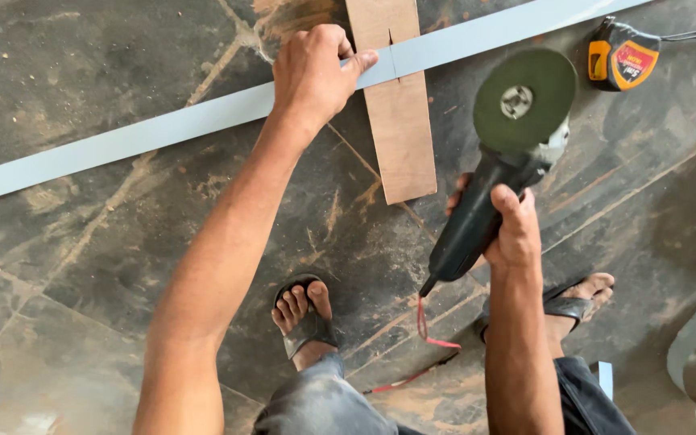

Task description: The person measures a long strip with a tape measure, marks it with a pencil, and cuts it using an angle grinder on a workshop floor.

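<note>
Dark stone floor (82,266), scuffed with pale dust, fills the view, and nearest the camera are the person's two sandalled feet, with a red cord (424,326) trailing between them. Just above them the right hand (513,229) is wrapped tight round the black body of an angle grinder (497,173), thumb laid along the top. The grinder's grey-green disc (524,101) faces up toward the camera and hangs above the floor, to the right of the wooden board (396,105) and apart from it.

Farther out, the left hand (312,76) presses down with curled fingers on a long grey strip (163,129), its thumb stretched toward the spot where the strip crosses the board. The strip's long axis runs from lower left to upper right across the whole view, and the board lies under it, nearly square to it, pointing away from the person. A thin dark mark shows on the strip at that crossing, just right of the thumb. The left hand is therefore already on the strip, while the disc sits near the crossing, to its right and slightly nearer the person. Beyond the disc, a yellow-and-black tape measure (622,56) rests on the floor.
</note>
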